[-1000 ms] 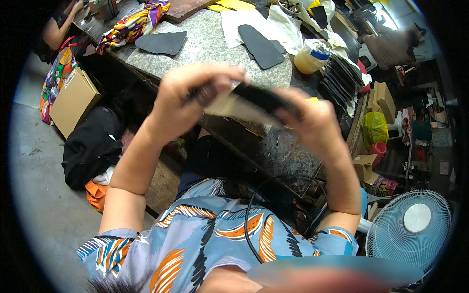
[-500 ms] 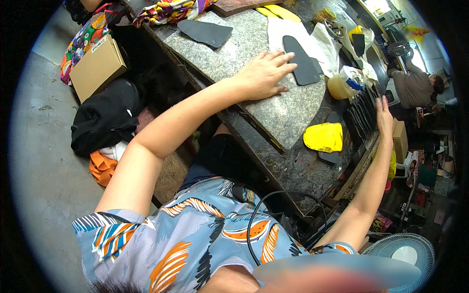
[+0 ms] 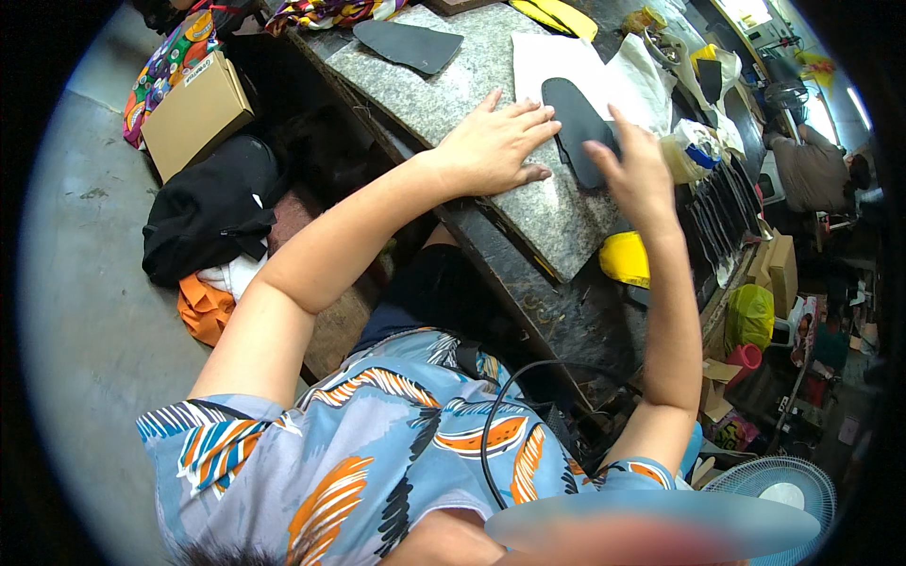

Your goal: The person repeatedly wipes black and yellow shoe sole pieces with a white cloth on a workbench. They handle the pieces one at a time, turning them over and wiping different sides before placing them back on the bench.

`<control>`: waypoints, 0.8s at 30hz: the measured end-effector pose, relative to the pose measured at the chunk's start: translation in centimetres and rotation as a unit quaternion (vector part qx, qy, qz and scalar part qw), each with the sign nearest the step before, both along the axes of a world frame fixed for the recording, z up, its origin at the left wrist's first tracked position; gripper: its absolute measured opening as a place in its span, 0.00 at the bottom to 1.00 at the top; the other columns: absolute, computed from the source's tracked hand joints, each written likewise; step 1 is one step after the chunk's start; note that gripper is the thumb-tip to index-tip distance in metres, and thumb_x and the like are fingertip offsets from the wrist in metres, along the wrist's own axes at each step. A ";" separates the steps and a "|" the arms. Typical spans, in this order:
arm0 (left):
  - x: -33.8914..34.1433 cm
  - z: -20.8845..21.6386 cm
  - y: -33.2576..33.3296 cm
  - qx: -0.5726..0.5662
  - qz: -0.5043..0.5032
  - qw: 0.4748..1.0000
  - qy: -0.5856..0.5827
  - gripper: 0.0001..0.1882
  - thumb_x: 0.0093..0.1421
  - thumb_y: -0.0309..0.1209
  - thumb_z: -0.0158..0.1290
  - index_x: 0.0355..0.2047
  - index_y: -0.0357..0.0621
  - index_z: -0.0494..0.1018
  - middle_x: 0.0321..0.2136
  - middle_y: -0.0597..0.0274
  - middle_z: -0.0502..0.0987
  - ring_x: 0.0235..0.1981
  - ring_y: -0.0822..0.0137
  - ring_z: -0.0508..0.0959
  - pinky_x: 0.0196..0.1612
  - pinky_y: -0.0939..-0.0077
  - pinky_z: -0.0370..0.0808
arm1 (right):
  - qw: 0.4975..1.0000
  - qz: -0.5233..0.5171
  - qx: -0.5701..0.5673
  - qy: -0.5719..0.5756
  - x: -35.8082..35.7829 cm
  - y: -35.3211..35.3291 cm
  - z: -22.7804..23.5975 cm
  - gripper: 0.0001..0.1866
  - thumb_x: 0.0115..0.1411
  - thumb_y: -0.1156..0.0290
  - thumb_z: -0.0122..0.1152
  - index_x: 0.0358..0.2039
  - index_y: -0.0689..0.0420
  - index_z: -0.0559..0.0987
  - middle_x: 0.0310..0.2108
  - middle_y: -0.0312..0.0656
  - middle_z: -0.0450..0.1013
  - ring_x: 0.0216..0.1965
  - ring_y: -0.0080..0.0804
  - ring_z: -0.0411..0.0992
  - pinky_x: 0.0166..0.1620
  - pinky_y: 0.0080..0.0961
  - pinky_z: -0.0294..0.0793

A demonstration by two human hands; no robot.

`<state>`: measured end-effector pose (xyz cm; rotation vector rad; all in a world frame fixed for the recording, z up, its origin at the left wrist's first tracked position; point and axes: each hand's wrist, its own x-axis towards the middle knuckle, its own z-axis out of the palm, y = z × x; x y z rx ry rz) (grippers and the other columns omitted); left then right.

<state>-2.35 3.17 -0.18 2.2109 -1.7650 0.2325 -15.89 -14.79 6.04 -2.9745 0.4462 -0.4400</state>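
Observation:
A dark grey insole-shaped piece [image 3: 572, 123] lies partly over a white sheet on a speckled stone slab [image 3: 472, 66]. My left hand [image 3: 498, 141] rests on the slab just left of that piece, fingers spread, with nothing gripped. Over the piece's right side hovers my right hand [image 3: 642, 179], thumb and fingers apart and slightly blurred, holding nothing that I can see. A second dark insole-shaped piece [image 3: 408, 45] lies toward the slab's far left. Beside my right forearm is a yellow rounded piece [image 3: 625, 259], partly hidden by the arm.
Several thin black pieces [image 3: 725, 212] stand in a row at the bench's right edge. A jar [image 3: 689, 151] with blue on it stands beyond my right hand, near white cloth [image 3: 642, 85]. Boxes [image 3: 193, 118] and bags lie left. A fan [image 3: 779, 495] is at lower right; another person [image 3: 812, 170] sits far right.
My right hand has moved left from the row of black pieces to the dark insole-shaped piece. My left hand has stayed nearly in place on the slab.

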 end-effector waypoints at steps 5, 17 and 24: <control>-0.7 -0.3 4.5 -0.023 -0.023 0.999 -0.007 0.33 0.65 0.52 0.47 0.65 0.48 0.62 0.65 0.57 0.62 0.68 0.63 0.59 0.67 0.44 0.52 | 1.000 -0.003 0.001 0.022 1.3 2.1 -1.8 0.39 0.51 0.56 0.71 0.61 0.60 0.68 0.43 0.50 0.75 0.47 0.43 0.73 0.50 0.34 0.73; 0.9 0.7 4.8 -0.117 0.189 0.975 -0.019 0.28 0.57 0.50 0.58 0.51 0.45 0.72 0.42 0.52 0.75 0.49 0.54 0.72 0.55 0.56 0.66 | 0.863 0.054 0.496 -0.077 -0.5 1.9 -4.0 0.07 0.57 0.75 0.64 0.34 0.57 0.74 0.28 0.27 0.68 0.30 0.14 0.64 0.34 0.14 0.64; -0.9 2.1 3.4 -0.090 0.139 0.945 0.284 0.31 0.59 0.44 0.59 0.58 0.44 0.65 0.39 0.45 0.78 0.47 0.51 0.78 0.49 0.63 0.75 | 0.789 0.045 0.592 -0.158 -2.3 1.9 -4.4 0.10 0.64 0.74 0.51 0.46 0.56 0.73 0.40 0.32 0.73 0.40 0.19 0.68 0.47 0.19 0.67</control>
